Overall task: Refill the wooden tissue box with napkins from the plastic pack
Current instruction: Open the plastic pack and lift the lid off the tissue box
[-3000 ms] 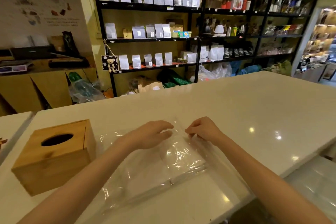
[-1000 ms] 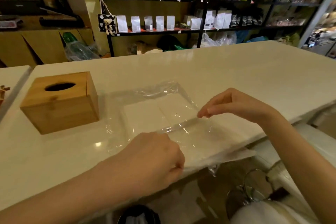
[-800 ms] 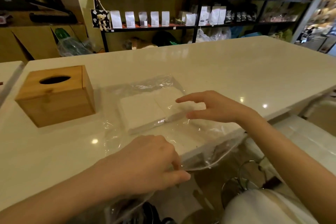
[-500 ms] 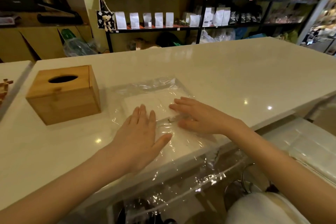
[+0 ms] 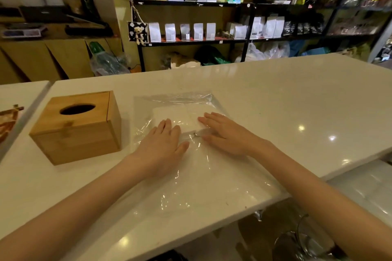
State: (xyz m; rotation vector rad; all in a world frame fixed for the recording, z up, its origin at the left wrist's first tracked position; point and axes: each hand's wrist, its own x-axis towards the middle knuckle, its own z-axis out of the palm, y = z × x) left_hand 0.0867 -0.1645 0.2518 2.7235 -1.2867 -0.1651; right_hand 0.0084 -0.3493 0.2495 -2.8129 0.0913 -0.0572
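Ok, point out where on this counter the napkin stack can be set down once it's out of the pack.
Widest bare patch: the white counter right of the plastic pack, out to its right edge. Also bare: the strip behind the pack and the wooden tissue box. Crowded: the gap between box and pack is narrow, and left hand and right hand lie flat on the pack.

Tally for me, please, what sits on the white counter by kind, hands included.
Wooden tissue box: 1
Clear plastic pack: 1
White napkin stacks in it, side by side: 2
Hands, left and right, flat on the pack: 2
Total: 6
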